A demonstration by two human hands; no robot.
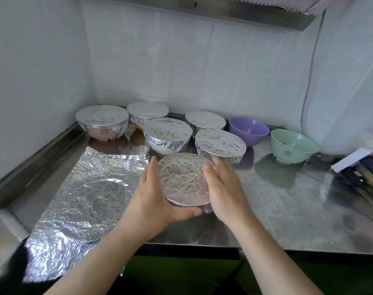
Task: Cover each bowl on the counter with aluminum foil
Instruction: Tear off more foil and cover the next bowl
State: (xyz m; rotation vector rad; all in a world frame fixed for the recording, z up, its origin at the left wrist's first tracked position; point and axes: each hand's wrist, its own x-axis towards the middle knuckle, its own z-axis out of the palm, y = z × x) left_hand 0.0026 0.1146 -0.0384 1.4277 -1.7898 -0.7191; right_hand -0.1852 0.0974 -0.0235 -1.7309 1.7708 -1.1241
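Note:
A foil-covered bowl [183, 179] is held above the steel counter [287, 209] between both hands. My left hand [153, 194] cups its left side, with the thumb curled under the near rim. My right hand [223, 186] presses flat against its right side, fingers straight. Several other foil-covered bowls [167, 130] stand in a cluster behind it. A bare purple bowl [248, 129] and a bare green bowl [292, 145] stand to the right of them.
A crumpled sheet of aluminum foil [85, 196] lies flat on the counter at the left, reaching the front edge. A box with dark items [360, 167] sits at the far right. White tiled walls close the corner behind and to the left.

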